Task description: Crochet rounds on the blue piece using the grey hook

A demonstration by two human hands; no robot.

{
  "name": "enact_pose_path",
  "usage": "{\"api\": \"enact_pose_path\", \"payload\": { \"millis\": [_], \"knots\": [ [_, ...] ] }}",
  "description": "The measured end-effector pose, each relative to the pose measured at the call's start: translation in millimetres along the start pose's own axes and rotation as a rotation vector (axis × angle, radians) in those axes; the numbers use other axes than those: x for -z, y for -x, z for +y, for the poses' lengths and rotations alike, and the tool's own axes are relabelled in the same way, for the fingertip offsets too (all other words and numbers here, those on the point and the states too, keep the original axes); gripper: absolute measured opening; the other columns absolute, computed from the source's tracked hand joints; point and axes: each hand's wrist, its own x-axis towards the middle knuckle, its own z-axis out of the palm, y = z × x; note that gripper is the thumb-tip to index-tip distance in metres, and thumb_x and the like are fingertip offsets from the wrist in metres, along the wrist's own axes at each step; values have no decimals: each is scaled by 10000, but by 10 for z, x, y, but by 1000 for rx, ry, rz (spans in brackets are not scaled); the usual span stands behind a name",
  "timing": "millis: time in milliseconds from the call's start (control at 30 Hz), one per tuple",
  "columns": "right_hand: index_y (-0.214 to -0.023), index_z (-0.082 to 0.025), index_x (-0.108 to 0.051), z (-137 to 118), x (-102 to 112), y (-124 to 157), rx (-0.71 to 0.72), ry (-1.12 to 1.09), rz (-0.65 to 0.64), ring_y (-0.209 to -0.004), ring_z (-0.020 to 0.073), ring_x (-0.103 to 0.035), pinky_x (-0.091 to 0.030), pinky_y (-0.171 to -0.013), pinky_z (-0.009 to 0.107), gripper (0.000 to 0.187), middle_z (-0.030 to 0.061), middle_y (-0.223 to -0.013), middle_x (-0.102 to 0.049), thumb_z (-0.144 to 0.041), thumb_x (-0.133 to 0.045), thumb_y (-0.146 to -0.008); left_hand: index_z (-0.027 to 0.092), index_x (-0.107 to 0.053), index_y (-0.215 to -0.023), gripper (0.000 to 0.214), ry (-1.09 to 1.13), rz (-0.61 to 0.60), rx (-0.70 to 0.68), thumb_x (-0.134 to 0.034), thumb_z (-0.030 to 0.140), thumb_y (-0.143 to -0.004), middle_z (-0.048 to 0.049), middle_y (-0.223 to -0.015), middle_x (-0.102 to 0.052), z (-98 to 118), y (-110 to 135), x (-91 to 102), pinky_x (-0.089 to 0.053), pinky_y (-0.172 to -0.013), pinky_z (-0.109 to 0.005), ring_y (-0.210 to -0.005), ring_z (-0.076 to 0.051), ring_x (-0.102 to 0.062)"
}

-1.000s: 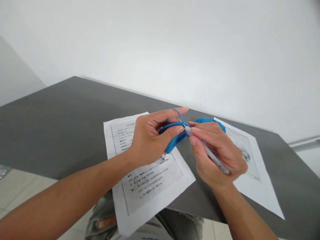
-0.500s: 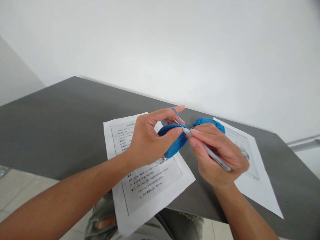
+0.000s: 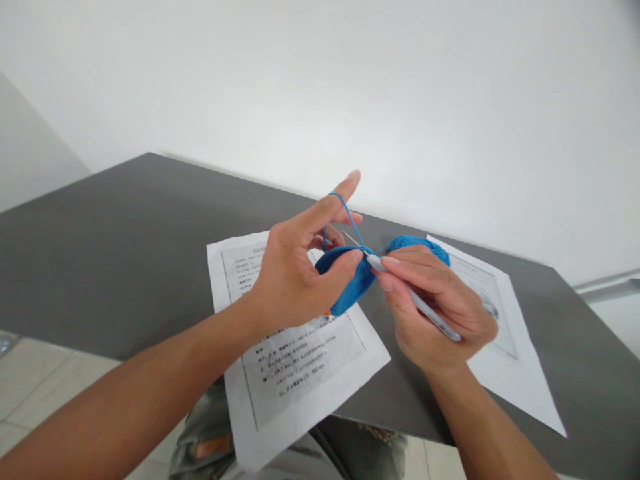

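Observation:
Between thumb and fingers, my left hand (image 3: pixel 305 267) pinches a blue crocheted piece (image 3: pixel 356 293). Its index finger points up and away, with a strand of blue yarn (image 3: pixel 349 212) looped over it and running down to the piece's top edge. My right hand (image 3: pixel 440 307) is closed round the grey handle of a crochet hook (image 3: pixel 431 313), held like a pen. The hook's thin metal shaft crosses the edge of the piece, its tip just behind the yarn strand. A small orange bit (image 3: pixel 328 312) shows at the piece's lower edge. Part of the crocheted piece is hidden by my left thumb.
A ball of blue yarn (image 3: pixel 420 247) lies behind my right hand. One printed sheet (image 3: pixel 305 400) lies under my left hand and hangs over the near edge of the dark table (image 3: pixel 150 267); another sheet (image 3: pixel 525 380) lies at right. A white wall rises behind.
My left index finger has lifted, drawing the yarn strand up into a longer, taut line. More of the hook's shaft now shows past the edge. My right hand has hardly moved.

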Motion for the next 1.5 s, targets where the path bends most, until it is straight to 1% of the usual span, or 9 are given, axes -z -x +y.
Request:
{"api": "enact_pose_path", "payload": {
  "millis": [100,233,433,600,733,833,1033,1267,1500],
  "knots": [
    [-1234,-324,-801,1,-6,5,-15,-11,1,-857,226,-763,-628,-707,415,481,28,-965,-824,-6,-787,-874,227,-573,-1606,757,106,-24,66,-805,188,-886,-77,-1106,-842,12,-13,-9,-639,-820,-311,-819,-177,-750],
    [-1253,-313,-793,5,-13,16,9,-9,5,-869,222,-758,-622,-707,403,503,30,-953,-816,16,-771,-874,184,-614,-1565,772,232,-16,176,-857,187,-833,-66,-973,-858,57,-34,-29,-646,-799,-294,-893,-208,-791],
    [-1275,-266,-771,-27,9,28,118,197,-49,-847,239,-752,-641,-716,435,432,64,-987,-807,-52,-775,-899,183,-664,-1508,824,354,14,320,-913,136,-724,-35,-856,-854,68,-57,-42,-601,-610,-252,-688,-170,-747],
    [-1384,-199,-682,-123,67,0,256,397,-203,-916,274,-761,-647,-757,469,526,122,-1053,-806,-26,-764,-894,153,-705,-1429,810,539,-12,425,-985,206,-671,-56,-845,-850,47,-97,-13,-637,-665,-302,-742,-216,-789],
    [-1438,-143,-659,-136,121,61,338,439,-197,-1018,296,-769,-667,-840,476,575,143,-1126,-805,-32,-785,-888,149,-733,-1373,787,620,-39,463,-1002,160,-633,-58,-827,-848,86,-119,31,-641,-685,-284,-727,-198,-789],
    [-1505,-160,-626,-105,171,106,342,407,-220,-1105,316,-762,-683,-877,498,620,139,-1224,-800,-54,-774,-912,161,-756,-1334,701,639,-45,464,-979,142,-670,-53,-819,-848,117,-122,57,-643,-692,-278,-732,-200,-802],
    [-1483,-136,-647,-50,223,14,378,306,-246,-1078,312,-778,-705,-832,479,677,158,-1188,-809,5,-822,-845,149,-756,-1343,671,606,-75,427,-953,128,-702,-74,-844,-856,106,-143,92,-642,-679,-293,-741,-213,-804],
    [-1427,-106,-680,-11,269,-13,358,318,-304,-1081,316,-767,-698,-803,472,582,179,-1177,-800,24,-788,-870,159,-731,-1421,725,316,-113,285,-931,160,-724,-57,-855,-842,64,-178,166,-606,-641,-271,-719,-182,-767],
    [-1358,-13,-710,6,334,-6,381,330,-382,-1104,350,-734,-693,-862,503,499,223,-1185,-784,45,-766,-865,139,-746,-1400,674,146,-82,275,-873,136,-738,-27,-792,-807,108,-224,203,-516,-524,-217,-601,-124,-675]
  ]
}}
